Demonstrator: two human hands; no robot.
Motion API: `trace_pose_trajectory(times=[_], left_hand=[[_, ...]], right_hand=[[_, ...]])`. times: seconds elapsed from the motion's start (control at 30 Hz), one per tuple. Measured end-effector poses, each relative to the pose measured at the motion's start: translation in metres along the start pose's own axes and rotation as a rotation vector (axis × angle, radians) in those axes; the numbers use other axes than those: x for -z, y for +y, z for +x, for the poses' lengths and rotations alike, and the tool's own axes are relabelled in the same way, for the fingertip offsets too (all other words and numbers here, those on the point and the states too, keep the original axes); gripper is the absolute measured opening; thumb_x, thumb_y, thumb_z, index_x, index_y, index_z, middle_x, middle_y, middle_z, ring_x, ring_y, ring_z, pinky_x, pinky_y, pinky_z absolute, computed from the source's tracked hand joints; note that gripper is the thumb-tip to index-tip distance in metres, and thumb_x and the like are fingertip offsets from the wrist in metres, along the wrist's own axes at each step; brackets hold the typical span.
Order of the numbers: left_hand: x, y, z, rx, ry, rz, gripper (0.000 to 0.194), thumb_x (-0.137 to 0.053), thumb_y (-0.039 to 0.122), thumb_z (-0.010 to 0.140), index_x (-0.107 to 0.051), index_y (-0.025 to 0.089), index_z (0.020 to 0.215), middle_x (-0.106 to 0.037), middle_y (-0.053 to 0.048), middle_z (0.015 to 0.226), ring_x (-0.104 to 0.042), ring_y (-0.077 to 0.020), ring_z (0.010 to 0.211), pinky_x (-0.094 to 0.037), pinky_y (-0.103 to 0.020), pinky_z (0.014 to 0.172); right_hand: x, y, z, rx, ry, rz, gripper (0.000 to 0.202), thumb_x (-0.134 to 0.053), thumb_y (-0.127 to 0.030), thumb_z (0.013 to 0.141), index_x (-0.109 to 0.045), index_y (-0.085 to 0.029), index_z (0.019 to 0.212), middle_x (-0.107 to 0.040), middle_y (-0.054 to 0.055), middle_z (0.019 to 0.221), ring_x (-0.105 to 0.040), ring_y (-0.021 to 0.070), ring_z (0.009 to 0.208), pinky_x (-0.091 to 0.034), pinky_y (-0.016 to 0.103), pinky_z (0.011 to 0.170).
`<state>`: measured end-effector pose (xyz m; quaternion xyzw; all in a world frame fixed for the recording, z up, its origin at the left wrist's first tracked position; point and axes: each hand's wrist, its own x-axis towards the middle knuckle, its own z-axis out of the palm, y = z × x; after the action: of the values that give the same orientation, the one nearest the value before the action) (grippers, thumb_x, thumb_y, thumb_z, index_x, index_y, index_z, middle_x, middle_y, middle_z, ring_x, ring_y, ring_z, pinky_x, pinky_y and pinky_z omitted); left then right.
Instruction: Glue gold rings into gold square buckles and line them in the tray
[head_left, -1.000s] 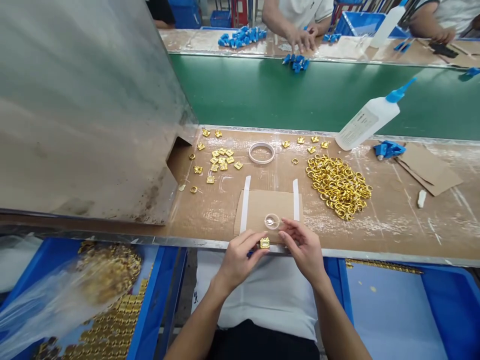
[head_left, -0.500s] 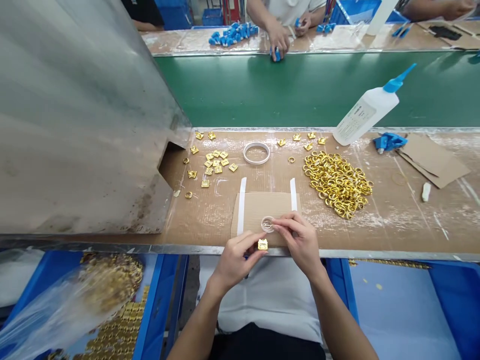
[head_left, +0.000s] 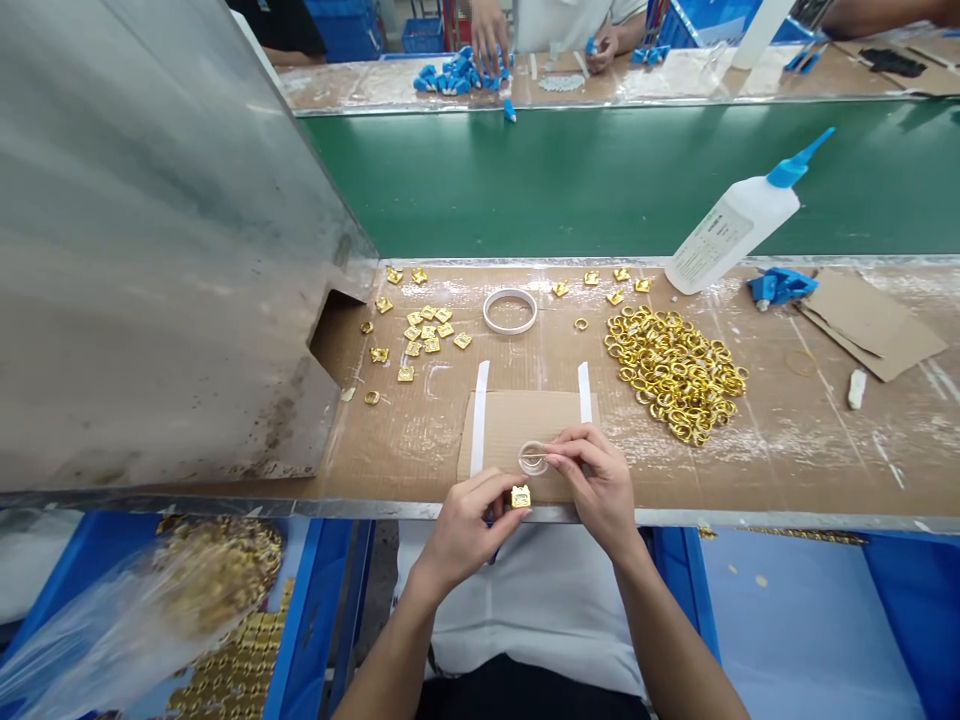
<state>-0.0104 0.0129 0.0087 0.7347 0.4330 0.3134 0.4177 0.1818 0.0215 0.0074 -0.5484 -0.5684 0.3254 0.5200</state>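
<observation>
My left hand [head_left: 466, 522] pinches a small square gold piece [head_left: 520, 497] between thumb and forefinger at the table's front edge. My right hand [head_left: 596, 485] is closed on a thin stick [head_left: 543, 457], whose tip reaches over or into a small clear round dish [head_left: 533, 472]. That dish lies on a cardboard pad [head_left: 525, 415] held by two white tape strips. More square gold pieces [head_left: 428, 332] lie to the left of the pad. On the right is a heap of gold rings [head_left: 675, 370].
A white tape roll [head_left: 510, 332] lies behind the pad. To the right stand a tilted squeeze bottle [head_left: 731, 235] and a blue object [head_left: 781, 287]. A metal housing [head_left: 165, 250] blocks the left. Beyond the green belt [head_left: 570, 185], another person's hand [head_left: 489, 40] reaches over blue parts.
The stick in my right hand has shifted slightly in the dish; my left hand keeps the gold piece. Across the belt, the other person's hand has moved left, leaving a blue part on the belt.
</observation>
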Motion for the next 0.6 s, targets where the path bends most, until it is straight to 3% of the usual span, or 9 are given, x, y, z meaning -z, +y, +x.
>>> trace_pose_trajectory(times=[0.17, 0.4, 0.6], left_hand=[[-0.0031, -0.0004, -0.0002, -0.001, 0.021, 0.018, 0.017, -0.064, 0.028, 0.094, -0.072, 0.017, 0.105, -0.061, 0.001, 0.071, -0.053, -0.0122, 0.058, -0.046, -0.023, 0.059], [-0.0042, 0.0025, 0.0032, 0.025, 0.025, 0.051, 0.016, -0.062, 0.024, 0.093, -0.071, 0.018, 0.105, -0.059, 0.002, 0.07, -0.05, -0.0116, 0.056, -0.043, -0.023, 0.058], [-0.0056, 0.0038, 0.0059, -0.034, 0.033, 0.098, 0.016, -0.06, 0.021, 0.095, -0.07, 0.016, 0.106, -0.056, 0.003, 0.07, -0.046, -0.0107, 0.054, -0.041, -0.022, 0.056]], right_hand=[[0.0035, -0.001, -0.0005, 0.0, 0.031, 0.049, 0.019, -0.068, -0.035, 0.094, -0.077, -0.023, 0.081, -0.073, 0.005, 0.084, -0.069, 0.0197, 0.081, -0.056, 0.032, 0.073], [0.0042, -0.0022, -0.0006, -0.013, 0.079, 0.062, 0.02, -0.068, -0.033, 0.093, -0.073, -0.022, 0.077, -0.076, 0.006, 0.081, -0.072, 0.0206, 0.08, -0.059, 0.033, 0.075], [0.0031, -0.0028, -0.0042, -0.077, 0.084, 0.151, 0.022, -0.068, -0.038, 0.093, -0.074, -0.021, 0.081, -0.077, 0.006, 0.081, -0.066, 0.0149, 0.057, -0.055, 0.026, 0.054]])
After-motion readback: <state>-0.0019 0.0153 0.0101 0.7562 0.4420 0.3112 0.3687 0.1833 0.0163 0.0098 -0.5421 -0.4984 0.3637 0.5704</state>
